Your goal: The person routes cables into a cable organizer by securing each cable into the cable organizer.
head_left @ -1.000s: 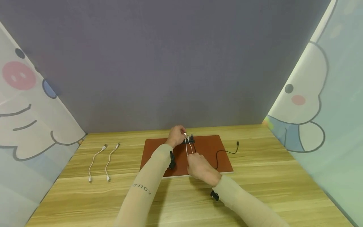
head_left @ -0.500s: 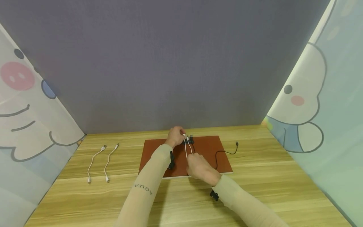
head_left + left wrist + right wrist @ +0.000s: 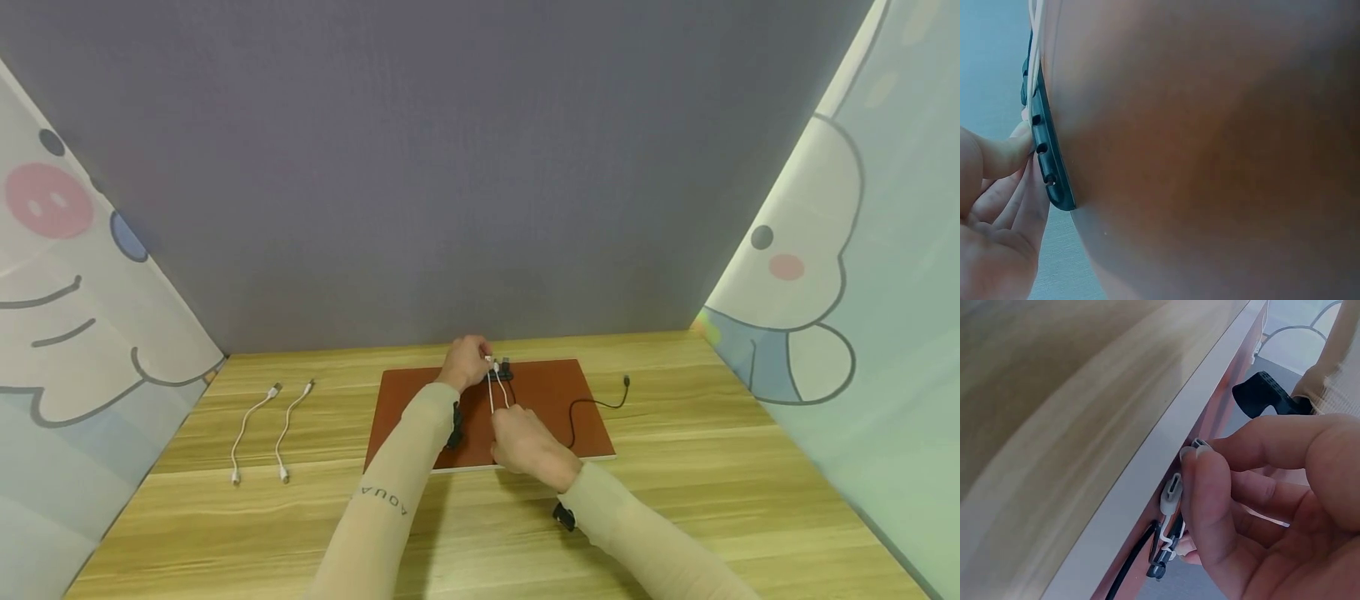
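A black cable holder (image 3: pixel 501 376) with slots along its edge lies near the back of a reddish-brown board (image 3: pixel 555 392). At its left end my left hand (image 3: pixel 462 364) pinches a white USB cable (image 3: pixel 491 393) by its plug end, thumb and fingers right at the slots (image 3: pixel 1040 148). My right hand (image 3: pixel 528 442), near the board's front edge, pinches the cable's other plug (image 3: pixel 1199 445) between thumb and index finger. Beside that, a second white cable (image 3: pixel 503 390) runs from the holder, its USB-C plug (image 3: pixel 1173 490) close to my fingertips. A black USB plug (image 3: pixel 506 365) stands at the holder's right.
Two white USB cables (image 3: pixel 243 433) (image 3: pixel 286 433) lie apart on the wooden table (image 3: pixel 187 517) at the left. One black cable (image 3: pixel 600 402) curves off the board's right side. A grey wall (image 3: pixel 465 208) rises behind the table.
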The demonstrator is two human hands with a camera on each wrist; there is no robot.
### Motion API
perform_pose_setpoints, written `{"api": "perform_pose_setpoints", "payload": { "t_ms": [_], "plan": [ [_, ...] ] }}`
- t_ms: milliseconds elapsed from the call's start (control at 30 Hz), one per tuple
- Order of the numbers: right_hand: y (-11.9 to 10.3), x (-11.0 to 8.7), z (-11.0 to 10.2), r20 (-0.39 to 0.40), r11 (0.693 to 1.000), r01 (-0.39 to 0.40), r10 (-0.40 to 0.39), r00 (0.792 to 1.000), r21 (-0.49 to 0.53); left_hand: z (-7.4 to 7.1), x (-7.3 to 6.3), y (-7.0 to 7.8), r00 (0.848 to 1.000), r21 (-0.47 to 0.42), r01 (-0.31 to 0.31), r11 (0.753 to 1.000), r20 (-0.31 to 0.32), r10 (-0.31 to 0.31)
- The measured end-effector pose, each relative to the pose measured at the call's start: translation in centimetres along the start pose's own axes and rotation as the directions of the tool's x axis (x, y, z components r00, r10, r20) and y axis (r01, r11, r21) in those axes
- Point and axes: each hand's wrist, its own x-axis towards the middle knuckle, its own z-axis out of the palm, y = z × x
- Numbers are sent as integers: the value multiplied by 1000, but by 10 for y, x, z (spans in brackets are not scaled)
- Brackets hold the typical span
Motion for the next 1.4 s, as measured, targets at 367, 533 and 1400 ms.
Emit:
{"api": "perform_pose_setpoints", "payload": {
  "t_ms": [367, 533, 1400],
  "plan": [
    [0, -1, -1, 15, 1000, 12, -12, 1000, 11, 0, 0, -1, 1000, 37, -20, 999, 20, 19],
    [1, -1, -1, 9, 999, 26, -26, 1000, 24, 0, 2, -2, 1000, 37, -6, 999, 15, 6],
    [-1, 0, 2, 26, 997, 10, -12, 1000, 71, 0, 3, 1, 998, 30, 25, 999, 54, -26]
  ]
}}
